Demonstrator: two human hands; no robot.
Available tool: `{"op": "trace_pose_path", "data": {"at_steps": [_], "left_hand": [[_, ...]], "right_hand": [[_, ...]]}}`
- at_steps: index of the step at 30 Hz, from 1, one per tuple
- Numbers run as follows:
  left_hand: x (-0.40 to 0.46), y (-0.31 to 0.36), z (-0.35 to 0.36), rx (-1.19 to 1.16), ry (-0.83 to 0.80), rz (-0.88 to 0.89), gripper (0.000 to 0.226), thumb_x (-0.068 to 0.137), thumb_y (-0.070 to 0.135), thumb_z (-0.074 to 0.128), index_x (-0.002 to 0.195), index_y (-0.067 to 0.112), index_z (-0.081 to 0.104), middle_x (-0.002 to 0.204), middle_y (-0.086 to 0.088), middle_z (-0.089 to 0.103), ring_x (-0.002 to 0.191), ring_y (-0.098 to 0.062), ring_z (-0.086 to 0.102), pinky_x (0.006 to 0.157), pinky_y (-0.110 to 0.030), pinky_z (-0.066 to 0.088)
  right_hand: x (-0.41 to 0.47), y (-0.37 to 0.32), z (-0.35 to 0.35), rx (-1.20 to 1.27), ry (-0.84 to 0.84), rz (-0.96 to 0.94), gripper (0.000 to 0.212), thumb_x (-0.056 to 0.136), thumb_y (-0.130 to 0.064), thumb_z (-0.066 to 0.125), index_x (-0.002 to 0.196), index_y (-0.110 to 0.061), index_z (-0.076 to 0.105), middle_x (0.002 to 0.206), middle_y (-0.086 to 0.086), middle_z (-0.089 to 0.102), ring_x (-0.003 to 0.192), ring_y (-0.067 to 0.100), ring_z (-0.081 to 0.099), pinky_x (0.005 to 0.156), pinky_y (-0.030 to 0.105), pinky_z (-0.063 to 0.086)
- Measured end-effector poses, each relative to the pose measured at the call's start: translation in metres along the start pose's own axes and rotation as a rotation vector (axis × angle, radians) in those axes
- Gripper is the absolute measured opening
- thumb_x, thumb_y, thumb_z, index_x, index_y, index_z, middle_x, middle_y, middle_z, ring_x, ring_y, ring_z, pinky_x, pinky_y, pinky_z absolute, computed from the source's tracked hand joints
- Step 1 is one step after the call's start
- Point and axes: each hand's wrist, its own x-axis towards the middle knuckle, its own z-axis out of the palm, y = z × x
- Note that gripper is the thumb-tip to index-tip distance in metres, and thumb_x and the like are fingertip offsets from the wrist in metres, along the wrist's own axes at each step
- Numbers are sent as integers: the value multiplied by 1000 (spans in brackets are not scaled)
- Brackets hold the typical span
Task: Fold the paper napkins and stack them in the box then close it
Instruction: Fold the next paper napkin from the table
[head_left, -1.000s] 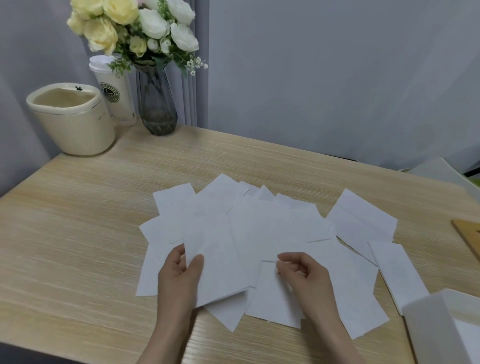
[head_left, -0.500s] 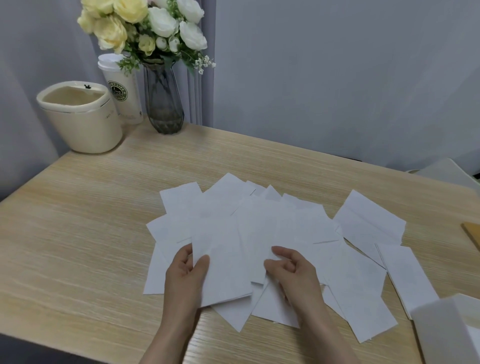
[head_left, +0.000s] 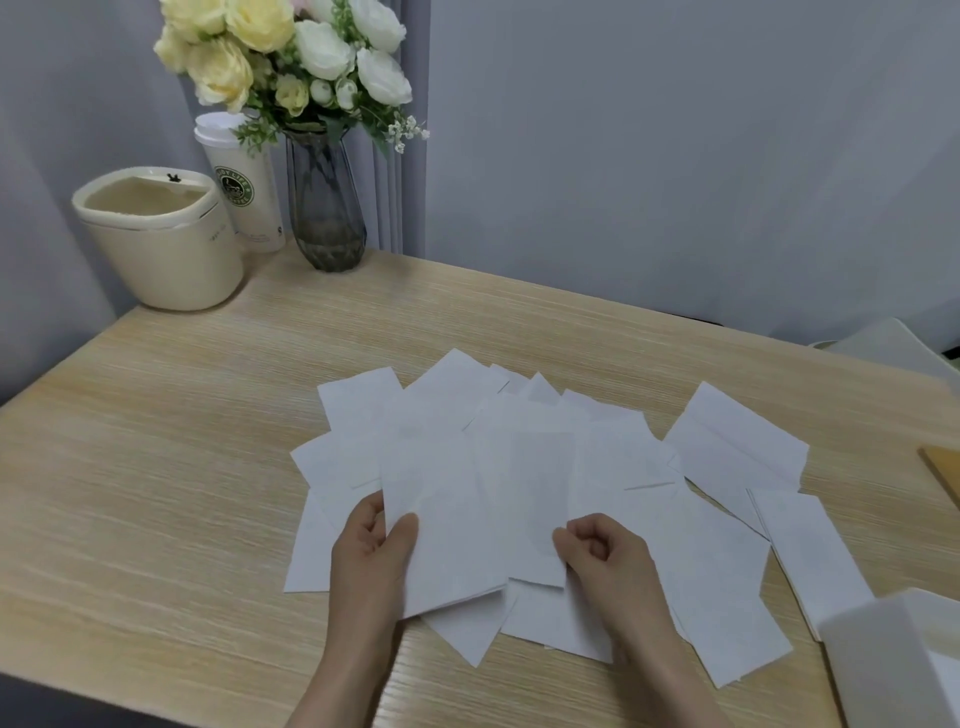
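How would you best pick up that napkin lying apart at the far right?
Probably by a long edge of the far-right napkin, pinched from the far side: it lies flat on the table, its near end runs under other napkins, the far edge is free.

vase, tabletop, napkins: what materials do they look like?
Vase: seemingly smoky grey glass, see-through, faceted, glossy. Tabletop: light wood grain, matte; possibly laminate rather than solid wood. Napkins: thin white tissue paper, matte, with soft creases and slightly see-through overlaps.
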Motion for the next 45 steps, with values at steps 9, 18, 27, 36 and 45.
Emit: {"op": "trace_pose_path", "data": {"at_steps": [9,18,27,36,45], "left_hand": [[-5,-7,33,-66,-77,-66,20,96,8,54,107,19,65,99,0,76,86,-16,72,70,-33,50],[-13,-16,45,-10,-174,-108,30,101,18,48,97,37,71,105,1,75,96,-18,71,80,-37,51],[-11,-19,43,19,-204,-75,19,95,22,57,99,35,70,104,1,75,95,-19,71,79,-35,52],[-8,-22,43,18,-193,-99,27,98,17,52,97,36,71,104,1,75,98,-20,71,87,-43,54],[-6,-25,43,-18,-177,-93,26,101,17,49,100,31,72,108,-4,74,104,-26,69,99,-58,47]], "right_hand": [[-5,20,-40,-45,92,-1,7,86,-20,66,79,-18,67,43,-15,50,50,2,46,59,27,36],[-8,23,-38,25,103,23,8,85,-23,69,81,-16,70,52,-15,62,56,-2,56,62,26,40],[-3,17,-60,242,222,31,10,88,-22,66,81,-15,67,43,-11,47,39,3,40,45,15,35],[-6,-1,-62,564,198,76,9,91,-21,61,84,-16,64,41,-7,37,32,6,23,33,12,22],[-20,-6,-36,305,-149,103,11,88,-18,65,96,-12,67,38,-2,44,29,8,31,34,15,25]]}}
